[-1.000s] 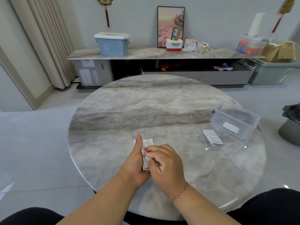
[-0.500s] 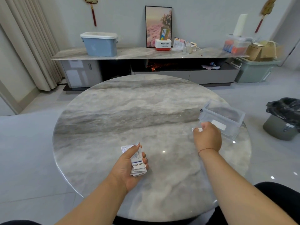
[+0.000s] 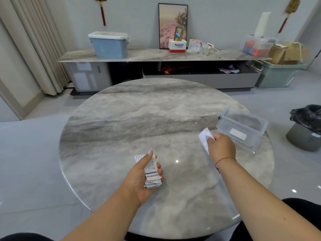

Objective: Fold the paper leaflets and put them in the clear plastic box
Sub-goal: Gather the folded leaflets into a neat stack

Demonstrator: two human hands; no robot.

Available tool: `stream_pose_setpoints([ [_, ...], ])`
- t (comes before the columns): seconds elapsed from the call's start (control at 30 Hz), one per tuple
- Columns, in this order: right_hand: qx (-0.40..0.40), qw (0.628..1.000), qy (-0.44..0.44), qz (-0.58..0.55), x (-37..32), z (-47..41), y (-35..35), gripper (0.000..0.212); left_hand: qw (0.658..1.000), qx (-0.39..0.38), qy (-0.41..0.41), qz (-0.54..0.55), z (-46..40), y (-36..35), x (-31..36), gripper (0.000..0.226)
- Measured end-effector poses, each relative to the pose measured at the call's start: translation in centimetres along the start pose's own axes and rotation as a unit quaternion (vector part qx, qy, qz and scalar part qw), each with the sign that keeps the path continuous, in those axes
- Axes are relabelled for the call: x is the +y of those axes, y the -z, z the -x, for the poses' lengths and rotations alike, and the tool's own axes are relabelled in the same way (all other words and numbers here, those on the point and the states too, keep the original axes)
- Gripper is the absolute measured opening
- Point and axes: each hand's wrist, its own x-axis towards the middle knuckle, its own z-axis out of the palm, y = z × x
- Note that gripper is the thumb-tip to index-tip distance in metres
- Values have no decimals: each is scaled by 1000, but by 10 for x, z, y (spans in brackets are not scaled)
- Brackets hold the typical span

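I see my left hand point(image 3: 141, 176) low over the round marble surface point(image 3: 139, 119), its fingers point(image 3: 159, 168) curled round a stack of folded leaflets point(image 3: 151, 173). My right hand point(image 3: 221, 147) pinches a single white leaflet point(image 3: 205, 138) just beside the clear plastic box point(image 3: 243, 129), which sits near the surface's right edge.

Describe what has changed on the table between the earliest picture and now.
The right hand left the left hand, reached towards the clear box and picked up the leaflet that lay beside it. The left hand still grips its folded leaflets; the box stayed put.
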Motion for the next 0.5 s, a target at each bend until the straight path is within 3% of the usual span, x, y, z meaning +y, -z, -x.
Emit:
stream_pose_setpoints([
  [0.03,-27,993,-11,-113,-15,12,2,26,1000,-3,-4,5,0,-1,0,37],
  [0.1,-121,941,-38,-314,-43,48,-1,12,1000,-14,-15,10,0,-2,0,45],
  [0.17,-199,898,-56,-389,-63,86,-10,9,999,-33,-24,4,3,-5,1,53],
  [0.27,-214,883,-70,-412,-71,121,-26,13,998,-63,-27,-14,6,-9,-1,62],
  [0.4,-174,911,-30,-373,-66,133,-36,18,998,-51,-26,-25,7,-4,-4,74],
  [0.5,-178,934,33,-307,-64,133,-38,23,998,-59,-19,-19,10,-2,-4,59],
])
